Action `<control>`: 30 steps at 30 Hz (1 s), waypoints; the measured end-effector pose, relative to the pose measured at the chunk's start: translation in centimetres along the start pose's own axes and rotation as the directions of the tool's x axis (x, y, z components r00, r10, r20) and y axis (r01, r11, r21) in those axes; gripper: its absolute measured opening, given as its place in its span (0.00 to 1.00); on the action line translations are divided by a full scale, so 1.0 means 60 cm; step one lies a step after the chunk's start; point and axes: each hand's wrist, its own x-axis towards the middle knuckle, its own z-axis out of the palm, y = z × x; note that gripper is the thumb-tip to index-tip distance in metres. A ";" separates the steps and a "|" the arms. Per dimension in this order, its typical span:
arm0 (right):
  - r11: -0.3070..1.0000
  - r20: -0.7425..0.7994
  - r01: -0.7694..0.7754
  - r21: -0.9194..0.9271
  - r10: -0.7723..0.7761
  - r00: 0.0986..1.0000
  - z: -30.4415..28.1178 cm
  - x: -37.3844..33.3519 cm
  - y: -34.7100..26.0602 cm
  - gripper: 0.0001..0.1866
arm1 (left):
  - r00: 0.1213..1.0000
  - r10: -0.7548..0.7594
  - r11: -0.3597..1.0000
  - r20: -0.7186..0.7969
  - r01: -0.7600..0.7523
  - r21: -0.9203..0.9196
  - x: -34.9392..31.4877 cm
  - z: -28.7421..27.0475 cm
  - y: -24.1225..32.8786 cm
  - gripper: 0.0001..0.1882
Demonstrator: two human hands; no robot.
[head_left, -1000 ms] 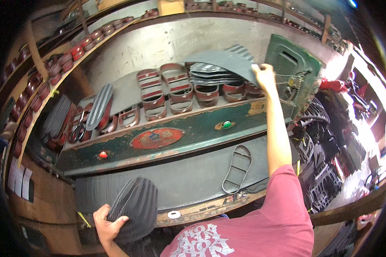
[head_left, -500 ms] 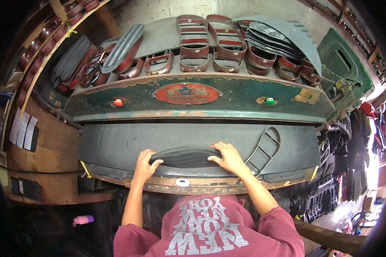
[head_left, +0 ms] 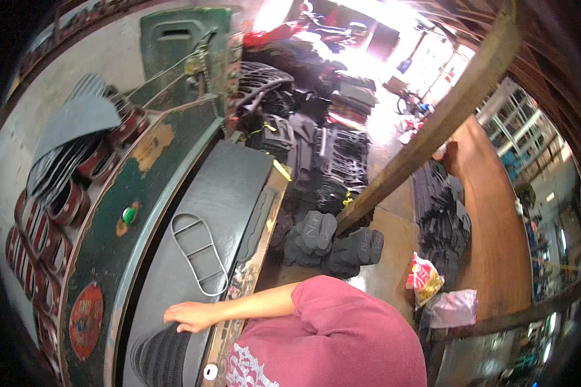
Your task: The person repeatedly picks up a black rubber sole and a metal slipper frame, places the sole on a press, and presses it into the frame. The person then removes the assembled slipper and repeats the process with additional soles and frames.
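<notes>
My right hand (head_left: 192, 317) is at the end of a stack of black ribbed shoe soles (head_left: 160, 358), its thumb on the near edge and its fingers closed over the end. The stack rests on the dark flat bed (head_left: 229, 174) of a green press and looks smeared by motion; its far end runs to the lower edge of the view. Farther along the bed lies a metal sole-shaped cutting die (head_left: 200, 253) with crossbars. My left hand is out of view.
The green press beam (head_left: 155, 177) carries a green button (head_left: 128, 215); red-brown cutting dies (head_left: 68, 203) stand beyond it. Bundled black soles (head_left: 316, 232) sit by a slanting wooden post (head_left: 426, 126). A wooden bench (head_left: 490, 193) and a plastic bag (head_left: 425, 279) are at the right.
The view has swung to the right, so the press now runs down the left side. My left hand has left the view. My right hand remains at the stack's end.
</notes>
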 end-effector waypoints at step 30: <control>0.789 0.052 -0.406 -0.460 0.481 0.875 -0.058 -0.029 -0.049 0.42 | 0.823 -0.436 0.898 0.364 0.422 0.122 0.033 -0.054 0.065 0.28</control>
